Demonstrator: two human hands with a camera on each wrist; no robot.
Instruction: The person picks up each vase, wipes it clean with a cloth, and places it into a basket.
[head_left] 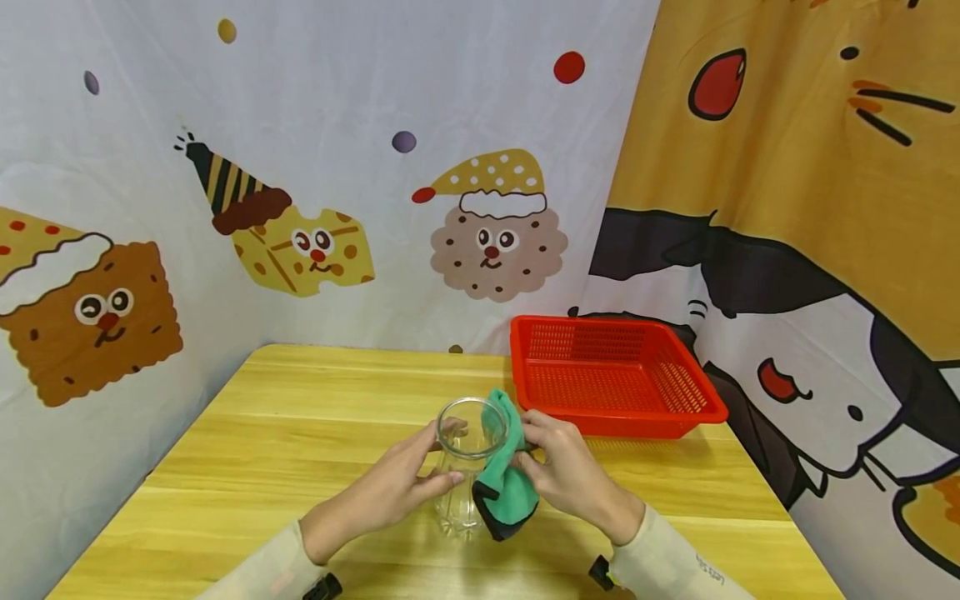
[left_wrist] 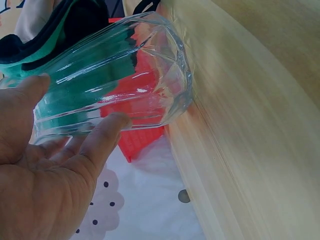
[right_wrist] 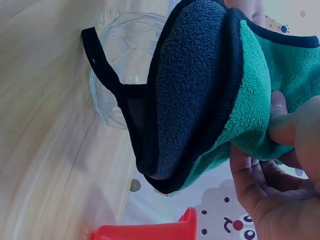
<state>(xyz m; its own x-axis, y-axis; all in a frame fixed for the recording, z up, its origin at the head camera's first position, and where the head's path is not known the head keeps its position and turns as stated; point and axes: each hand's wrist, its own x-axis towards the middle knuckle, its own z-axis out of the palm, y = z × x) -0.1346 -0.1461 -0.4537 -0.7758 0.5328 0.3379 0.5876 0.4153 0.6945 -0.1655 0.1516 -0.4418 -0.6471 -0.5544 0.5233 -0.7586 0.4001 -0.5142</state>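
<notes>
A clear glass vase (head_left: 459, 510) with a round rim stands upright at the tabletop, its sides ridged and its base faceted. My left hand (head_left: 390, 492) holds it from the left, thumb on the near side and fingers around the far side. On the other side, my right hand (head_left: 570, 471) pinches a green cloth (head_left: 517, 496) with a dark reverse, black edging and a hanging loop (right_wrist: 99, 62). The cloth is bunched against the vase's right side, and its top reaches the rim. Seen through the glass in the left wrist view, green fabric lies behind the vase (left_wrist: 145, 95).
A red perforated plastic basket (head_left: 600, 423) sits behind my right hand at the back right of the wooden table (head_left: 300, 433). Cartoon-printed curtains (head_left: 322, 100) hang along the table's back and sides.
</notes>
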